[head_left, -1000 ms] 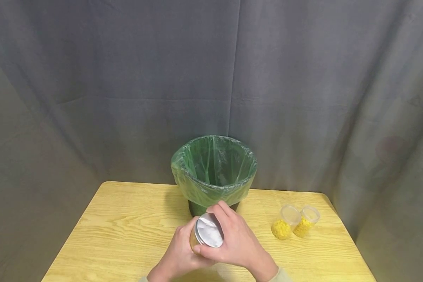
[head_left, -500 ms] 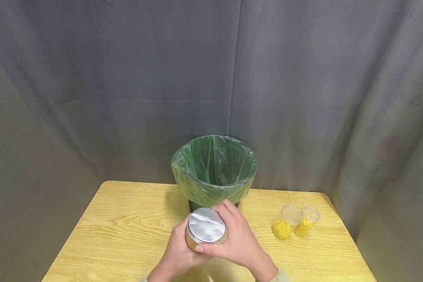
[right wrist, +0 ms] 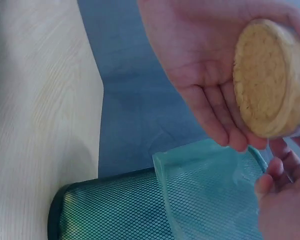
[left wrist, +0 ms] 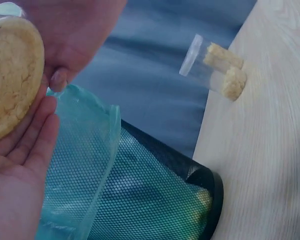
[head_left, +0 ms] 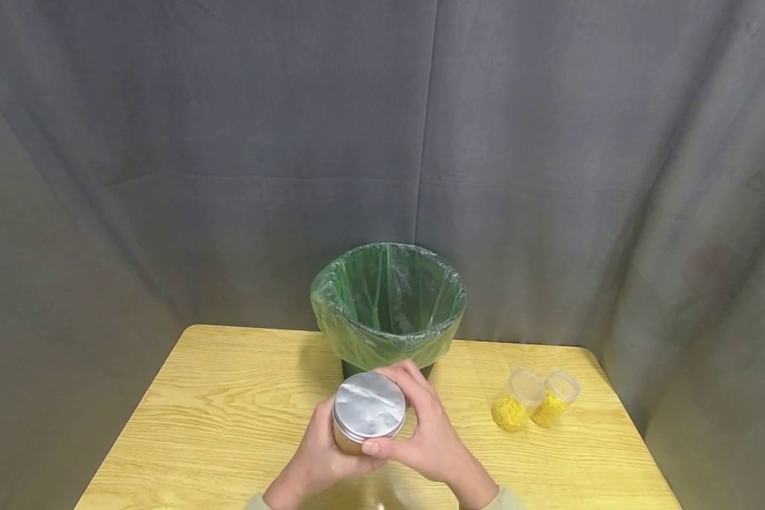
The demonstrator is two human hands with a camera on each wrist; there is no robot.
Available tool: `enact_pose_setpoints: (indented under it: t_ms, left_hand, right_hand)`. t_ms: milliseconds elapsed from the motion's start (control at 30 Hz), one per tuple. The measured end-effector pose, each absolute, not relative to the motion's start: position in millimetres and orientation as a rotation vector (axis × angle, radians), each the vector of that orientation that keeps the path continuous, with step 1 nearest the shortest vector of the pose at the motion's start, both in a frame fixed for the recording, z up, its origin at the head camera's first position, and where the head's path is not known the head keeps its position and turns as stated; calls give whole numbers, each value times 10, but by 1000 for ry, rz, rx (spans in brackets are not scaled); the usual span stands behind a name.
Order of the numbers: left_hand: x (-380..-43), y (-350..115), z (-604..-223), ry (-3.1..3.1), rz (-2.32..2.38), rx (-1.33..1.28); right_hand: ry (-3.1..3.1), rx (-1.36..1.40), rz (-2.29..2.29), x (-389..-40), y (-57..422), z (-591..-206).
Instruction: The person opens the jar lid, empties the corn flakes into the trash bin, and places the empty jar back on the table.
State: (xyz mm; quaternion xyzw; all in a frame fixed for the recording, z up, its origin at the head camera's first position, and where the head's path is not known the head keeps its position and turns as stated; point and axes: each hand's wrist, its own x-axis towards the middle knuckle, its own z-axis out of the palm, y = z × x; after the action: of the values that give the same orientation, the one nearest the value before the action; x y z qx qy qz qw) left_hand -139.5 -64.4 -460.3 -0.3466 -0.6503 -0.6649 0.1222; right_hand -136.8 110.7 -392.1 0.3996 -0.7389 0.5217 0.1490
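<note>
A jar (head_left: 370, 405) with a silver, slightly wrinkled top stands between both hands, in front of the bin and above the table. My left hand (head_left: 311, 457) holds its body from the left. From the right, my right hand (head_left: 430, 443) grips it near the rim, thumb at the front and fingers behind. Both wrist views show the base of the jar (left wrist: 12, 75), packed with crumbly yellowish pieces. In the right wrist view, fingers of the left hand (right wrist: 205, 65) lie along the jar's side. Parts of the jar's wall are hidden by the hands.
A bin (head_left: 389, 340) lined with a thin green bag stands at the table's back edge. Two clear jars (head_left: 513, 407) with yellow pieces lean on their sides at the right of the wooden table (head_left: 229, 397). Grey curtains (head_left: 293, 142) hang behind and beside it.
The jar has turned more upright, and its silver top shows more fully. The right hand has shifted from partly covering the top to its right rim. Bin and other jars stay put.
</note>
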Motion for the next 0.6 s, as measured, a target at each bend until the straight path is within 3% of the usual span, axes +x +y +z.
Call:
enact_pose_setpoints:
  t_ms: [267,600]
  left_hand:
    - [-1400,-638,-4639,-1862,-2024,-1086]
    - [-1262,-522,-4344,-1988,-1483,-733]
  right_hand:
    - [-2151,1242,1489,-1547,1161,-4203]
    - [-2248,902,1511,-1373,1053,-4013]
